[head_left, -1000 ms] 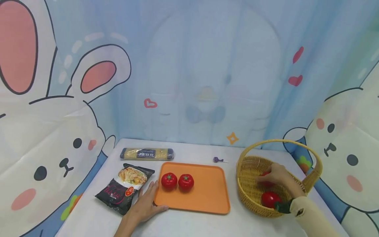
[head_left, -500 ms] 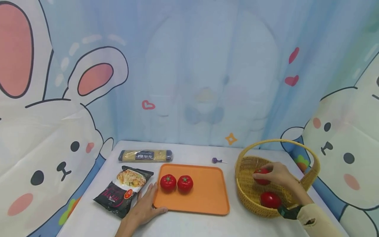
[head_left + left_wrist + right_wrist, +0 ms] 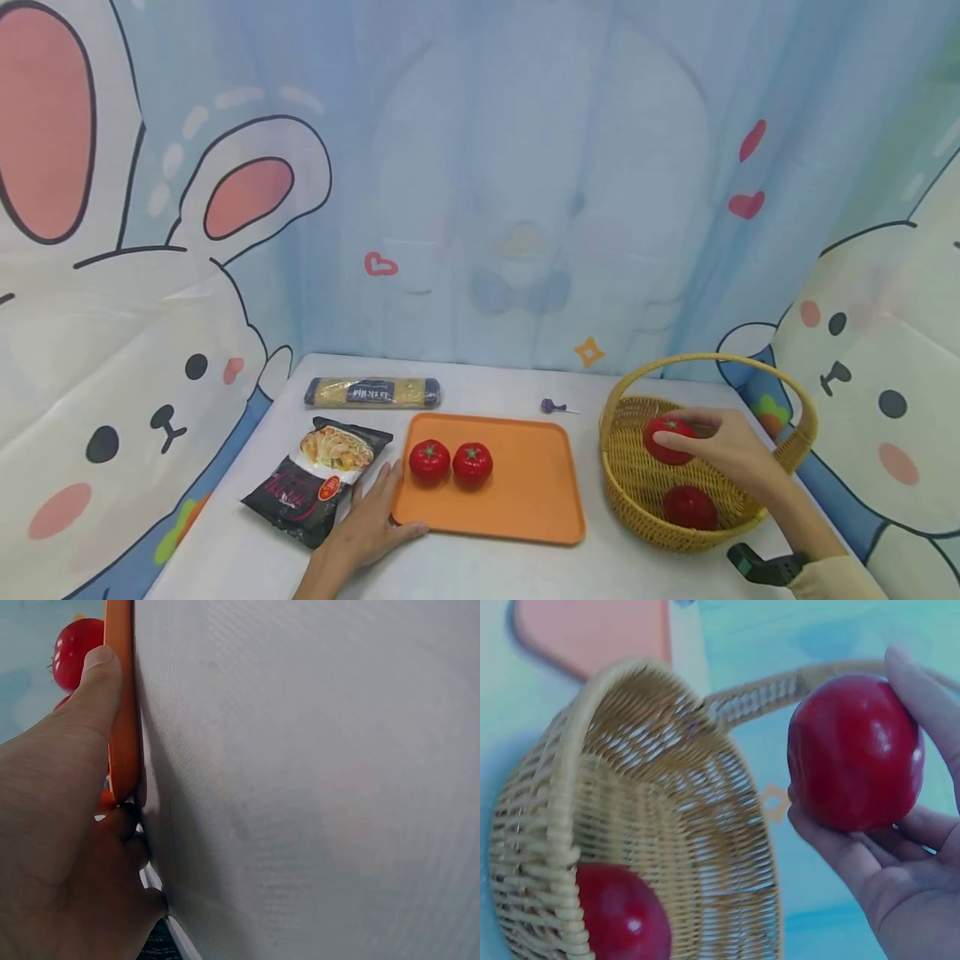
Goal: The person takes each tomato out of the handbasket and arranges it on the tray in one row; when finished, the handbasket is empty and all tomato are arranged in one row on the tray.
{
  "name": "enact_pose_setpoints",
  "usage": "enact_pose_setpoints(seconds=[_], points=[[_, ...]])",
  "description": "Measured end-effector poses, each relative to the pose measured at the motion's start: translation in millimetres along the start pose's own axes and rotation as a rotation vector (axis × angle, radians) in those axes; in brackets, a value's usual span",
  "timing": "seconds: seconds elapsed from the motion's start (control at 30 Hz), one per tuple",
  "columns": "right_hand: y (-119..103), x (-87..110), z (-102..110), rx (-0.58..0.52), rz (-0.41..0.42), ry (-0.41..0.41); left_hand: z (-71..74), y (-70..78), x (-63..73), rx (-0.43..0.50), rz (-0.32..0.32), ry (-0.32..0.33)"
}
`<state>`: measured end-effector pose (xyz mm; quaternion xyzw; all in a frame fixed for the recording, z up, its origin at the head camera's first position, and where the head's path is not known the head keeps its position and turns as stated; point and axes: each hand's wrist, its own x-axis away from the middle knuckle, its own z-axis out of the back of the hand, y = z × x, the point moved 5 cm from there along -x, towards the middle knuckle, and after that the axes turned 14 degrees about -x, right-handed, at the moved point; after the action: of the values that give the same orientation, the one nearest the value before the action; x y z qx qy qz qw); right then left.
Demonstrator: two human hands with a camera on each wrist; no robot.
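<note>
the right hand [image 3: 731, 446], lower right of the frame, holds a tomato [image 3: 667, 440] between thumb and fingers, over the mouth of the wicker basket [image 3: 618, 500] and apart from its rim. the skin looks smooth and glossy, so a loose grip could let it slip; i'd expect it to drop back inside, maybe bumping the red fruit [image 3: 690, 508] there, whose stem end i can't see. the arched handle [image 3: 690, 357] stands close, and a careless sideways swing could knock tomato or wrist against it and tip the basket. at lower left, the left hand [image 3: 367, 521] rests relaxed, thumb spread from the fingers, at the corner of the orange tray [image 3: 532, 492]. a shove there could set the left tomato [image 3: 430, 462] and right tomato [image 3: 472, 465] rolling, or nudge the noodle packet [image 3: 330, 454] just beside the fingers.
</note>
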<state>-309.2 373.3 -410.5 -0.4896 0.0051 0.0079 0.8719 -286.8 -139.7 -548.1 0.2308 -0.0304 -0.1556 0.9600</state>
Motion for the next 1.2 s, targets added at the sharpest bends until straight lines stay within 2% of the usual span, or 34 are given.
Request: enact_pose_setpoints(seconds=[0.33, 0.6, 0.83, 1.2], points=[[-44, 25.2, -11, -0.071, 0.220, -0.028, 0.1, -0.6, 0.0, -0.008, -0.003, 0.000], [-74, 40.7, -28, -0.093, 0.388, -0.119, 0.4, 0.4, 0.5, -0.008, -0.017, 0.018], [-85, 46.8, -43, -0.169, 0.443, -0.233, 0.6, 0.9, 0.5, -0.014, -0.020, 0.024], [-96, 41.1, -69, -0.311, 0.523, -0.333, -0.7, 0.2, 0.1, -0.018, -0.022, 0.018]])
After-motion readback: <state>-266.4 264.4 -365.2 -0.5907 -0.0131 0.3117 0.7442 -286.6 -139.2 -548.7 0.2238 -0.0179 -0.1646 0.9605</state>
